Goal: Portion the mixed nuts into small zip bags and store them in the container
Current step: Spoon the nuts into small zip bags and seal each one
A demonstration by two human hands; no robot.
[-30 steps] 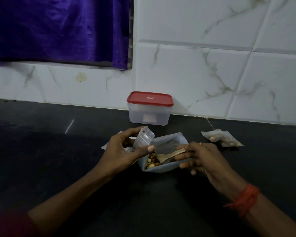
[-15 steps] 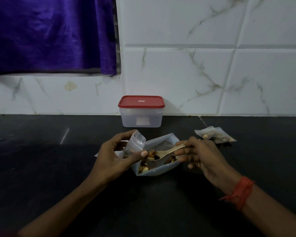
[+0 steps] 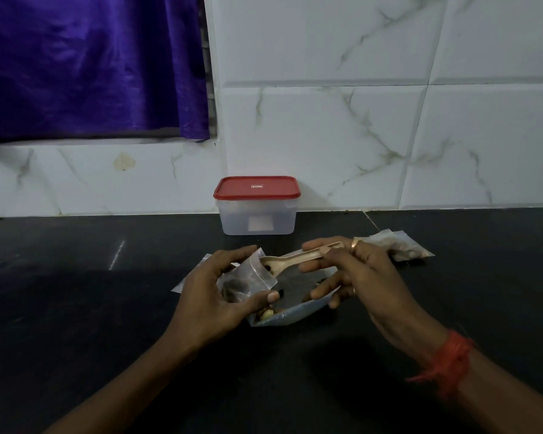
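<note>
Wooden spoon [image 3: 295, 260] pinched in right hand [image 3: 358, 277], bowl at mouth of small zip bag [image 3: 248, 277] gripped by left hand [image 3: 207, 296]; handle running right.

Small clear zip bag [image 3: 247, 278]: mouth open toward 1 o'clock, dark nuts inside, held tilted above the large pouch. Large grey pouch of mixed nuts [image 3: 295, 311]: lying open on the dark counter, a few pale and dark nuts visible at its near-left corner; filled zip bag [image 3: 402, 247] lying flat at 2 o'clock of it. Clear container [image 3: 257, 216] with red lid shut, at 12 o'clock against the tiled wall; pale spoon [image 3: 290, 261] with its bowl at the small bag's mouth.
</note>
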